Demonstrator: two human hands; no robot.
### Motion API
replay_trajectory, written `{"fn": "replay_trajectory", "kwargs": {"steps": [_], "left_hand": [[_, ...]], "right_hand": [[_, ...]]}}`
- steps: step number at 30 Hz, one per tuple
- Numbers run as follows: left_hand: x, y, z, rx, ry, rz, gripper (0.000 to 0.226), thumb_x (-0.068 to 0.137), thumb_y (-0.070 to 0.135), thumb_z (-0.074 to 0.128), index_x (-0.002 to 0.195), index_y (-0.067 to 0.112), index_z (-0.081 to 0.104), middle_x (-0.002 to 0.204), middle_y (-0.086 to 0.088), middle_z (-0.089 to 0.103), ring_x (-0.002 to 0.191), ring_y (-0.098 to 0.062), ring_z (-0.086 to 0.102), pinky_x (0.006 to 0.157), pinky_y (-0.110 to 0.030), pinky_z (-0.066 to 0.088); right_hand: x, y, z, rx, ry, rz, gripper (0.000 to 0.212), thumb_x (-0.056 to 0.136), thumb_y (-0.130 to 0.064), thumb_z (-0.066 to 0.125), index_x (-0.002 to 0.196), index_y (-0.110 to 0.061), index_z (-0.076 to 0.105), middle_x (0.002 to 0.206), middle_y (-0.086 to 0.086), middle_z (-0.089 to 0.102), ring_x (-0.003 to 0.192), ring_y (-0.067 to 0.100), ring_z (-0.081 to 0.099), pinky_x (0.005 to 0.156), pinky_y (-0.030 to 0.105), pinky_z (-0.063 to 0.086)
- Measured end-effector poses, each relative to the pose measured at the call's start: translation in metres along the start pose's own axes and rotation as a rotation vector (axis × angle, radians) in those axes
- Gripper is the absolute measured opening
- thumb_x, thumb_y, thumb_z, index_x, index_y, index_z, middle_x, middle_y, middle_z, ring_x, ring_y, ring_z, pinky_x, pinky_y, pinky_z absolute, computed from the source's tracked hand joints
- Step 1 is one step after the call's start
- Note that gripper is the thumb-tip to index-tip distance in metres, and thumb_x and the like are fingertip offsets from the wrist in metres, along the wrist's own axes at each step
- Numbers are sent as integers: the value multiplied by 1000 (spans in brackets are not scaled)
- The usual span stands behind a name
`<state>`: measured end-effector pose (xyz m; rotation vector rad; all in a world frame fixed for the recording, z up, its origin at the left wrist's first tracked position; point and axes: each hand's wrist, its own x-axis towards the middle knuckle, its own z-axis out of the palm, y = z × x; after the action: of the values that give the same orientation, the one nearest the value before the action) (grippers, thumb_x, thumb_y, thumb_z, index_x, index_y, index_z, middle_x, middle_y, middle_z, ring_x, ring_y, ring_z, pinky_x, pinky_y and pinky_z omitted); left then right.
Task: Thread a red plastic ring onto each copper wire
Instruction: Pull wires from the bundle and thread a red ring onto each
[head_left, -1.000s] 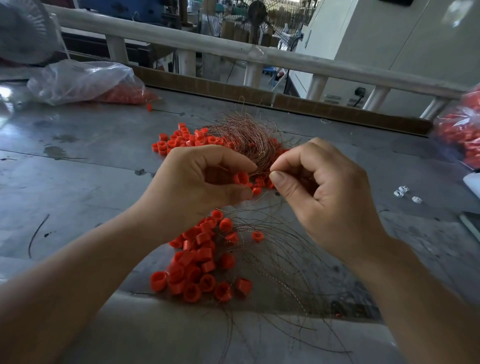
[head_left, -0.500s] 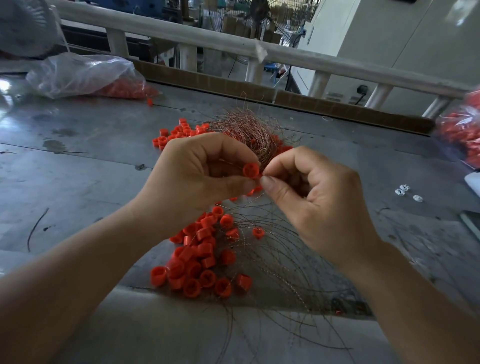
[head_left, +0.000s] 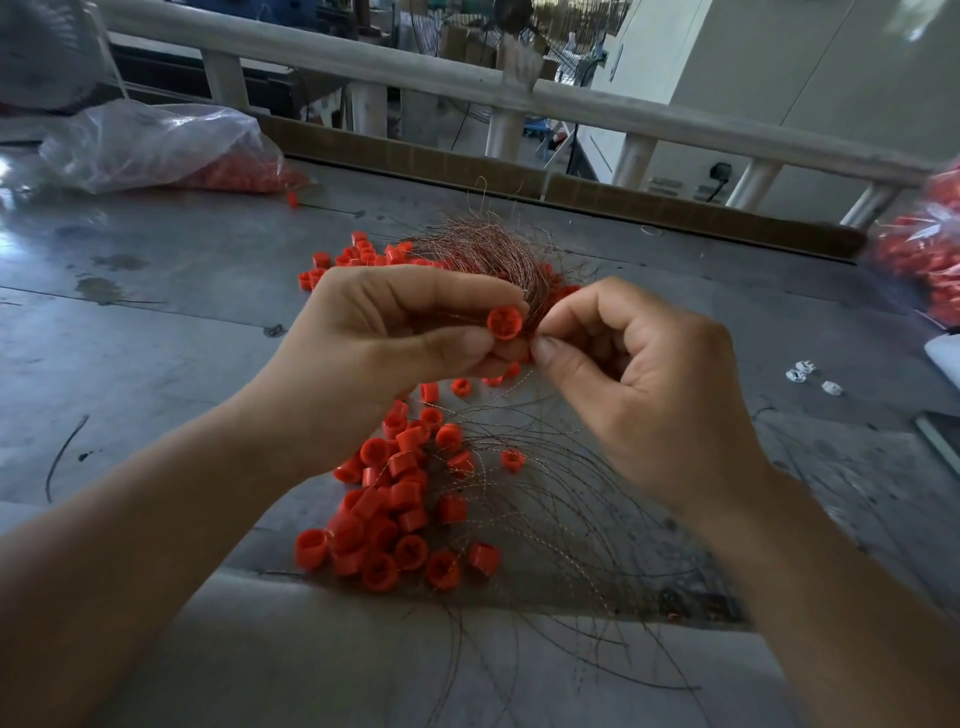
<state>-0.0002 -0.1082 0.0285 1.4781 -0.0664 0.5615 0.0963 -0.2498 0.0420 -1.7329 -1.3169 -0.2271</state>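
Observation:
My left hand (head_left: 384, 338) pinches a red plastic ring (head_left: 504, 323) between thumb and forefinger, its open end facing me. Right beside it, my right hand (head_left: 639, 384) pinches a thin copper wire (head_left: 511, 387) at thumb and fingertip, the tips almost touching the ring. Behind the hands lies a tangled bundle of copper wires (head_left: 483, 249). A pile of loose red rings (head_left: 395, 499) sits on the metal table (head_left: 156, 332) below my hands, with long wires (head_left: 550, 519) spread across it toward the near edge.
More red rings (head_left: 353, 257) are scattered behind my left hand. A clear bag of rings (head_left: 150, 145) lies far left, another bag (head_left: 924, 260) at the right edge. Small white parts (head_left: 810, 374) sit at the right. A white railing (head_left: 415, 78) runs along the far side.
Both hands have risen and drawn together. The ring in my left hand has turned up into view and my right fingertips have come up against it.

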Motion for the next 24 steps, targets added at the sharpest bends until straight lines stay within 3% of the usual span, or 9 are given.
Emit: {"fn": "replay_trajectory", "kwargs": {"steps": [7,13,17,21,24], "left_hand": [[0,1,-2,-9,-27,-17,36,62,16,66,98,15,69,92,-7,73,88,-23,69,75,-27,55],[-1,2,-3,11,-50,-12,41,56,7,78,95,17,70,89,-5,74,86,-22,70,73,-24,55],[-1,2,-3,-4,-44,-21,36,61,15,67,97,16,68,89,-4,74,86,-20,70,74,-24,55],[-1,4,-3,-14,-54,-22,37,61,9,74,97,15,67,90,-4,73,86,-19,70,74,-24,55],[-2,4,-3,-39,-55,-35,36,61,16,66,97,15,67,89,-4,74,85,-18,70,72,-22,55]], "right_hand": [[2,0,-1,6,-3,6,8,78,-12,61,75,-18,59,65,-15,55,59,0,52,52,6,38],[1,-1,-1,4,-9,10,3,78,-13,61,75,-14,62,67,-11,59,60,3,53,52,9,40],[1,-2,0,5,0,4,6,78,-12,61,75,-17,60,66,-12,57,59,2,52,52,8,39],[1,-3,0,-12,6,-11,9,78,-10,62,75,-18,59,64,-16,54,59,0,51,52,7,38],[1,-4,-1,-15,0,-6,8,78,-11,62,75,-18,59,66,-13,56,61,2,52,53,8,40]]}}
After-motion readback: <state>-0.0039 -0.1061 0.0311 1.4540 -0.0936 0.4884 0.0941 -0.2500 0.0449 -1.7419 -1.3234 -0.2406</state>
